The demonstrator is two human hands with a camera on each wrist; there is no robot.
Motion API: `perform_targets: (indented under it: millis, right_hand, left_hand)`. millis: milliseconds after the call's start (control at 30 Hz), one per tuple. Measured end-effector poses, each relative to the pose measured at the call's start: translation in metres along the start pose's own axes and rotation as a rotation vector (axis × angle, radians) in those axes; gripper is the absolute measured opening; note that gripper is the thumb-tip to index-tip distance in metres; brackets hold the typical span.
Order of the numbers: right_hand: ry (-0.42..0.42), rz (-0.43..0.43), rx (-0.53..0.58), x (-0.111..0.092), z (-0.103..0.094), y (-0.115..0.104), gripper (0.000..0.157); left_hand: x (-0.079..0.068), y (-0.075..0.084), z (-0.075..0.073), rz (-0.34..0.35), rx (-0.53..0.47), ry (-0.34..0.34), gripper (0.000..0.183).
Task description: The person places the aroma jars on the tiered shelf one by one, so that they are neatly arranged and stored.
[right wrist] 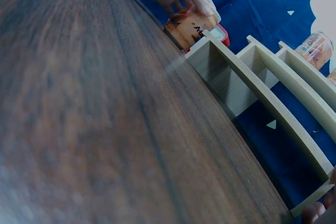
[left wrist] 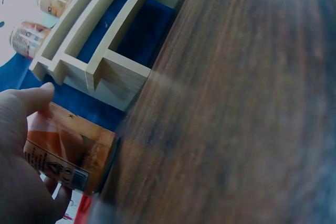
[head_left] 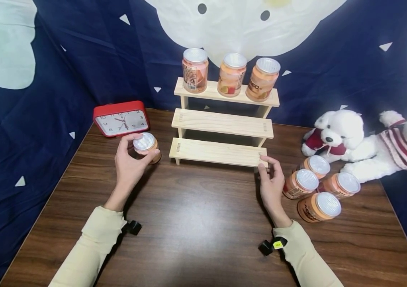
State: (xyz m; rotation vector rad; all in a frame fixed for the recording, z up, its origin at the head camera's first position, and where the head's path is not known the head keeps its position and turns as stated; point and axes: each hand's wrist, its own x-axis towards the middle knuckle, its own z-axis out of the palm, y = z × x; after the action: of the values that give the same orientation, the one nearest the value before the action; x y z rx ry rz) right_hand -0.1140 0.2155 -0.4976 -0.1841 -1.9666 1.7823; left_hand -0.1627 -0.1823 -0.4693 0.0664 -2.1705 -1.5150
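At left, the left hand [head_left: 127,165] grips a jar [head_left: 145,143]; the right hand [head_left: 272,183] pinches a stand [head_left: 222,122] at its near right corner.

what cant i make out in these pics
Held jar: head view, side partly hidden by the left hand.
Right hand: right wrist view, mostly cut off by the edge.
Clock: left wrist view, mostly hidden by held jar, left hand and bottom edge.
Right soft toy: head view, cut off by edge.
Left shelf jar: head view, small print too tiny.
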Motion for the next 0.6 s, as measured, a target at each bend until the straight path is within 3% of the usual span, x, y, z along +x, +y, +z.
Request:
perform_targets:
  millis: [200, 600]
  right_hand:
    - [-0.002, 0.006, -0.009, 0.0003, -0.0003, -0.0012, 0.023]
    - [0.002, 0.018, -0.013, 0.0002, -0.0001, -0.001, 0.023]
  left_hand:
    - [-0.0005, -0.0043, 0.0007, -0.007, -0.037, -0.03, 0.076]
    - [-0.0019, -0.002, 0.0011, -0.005, -0.048, 0.01, 0.072]
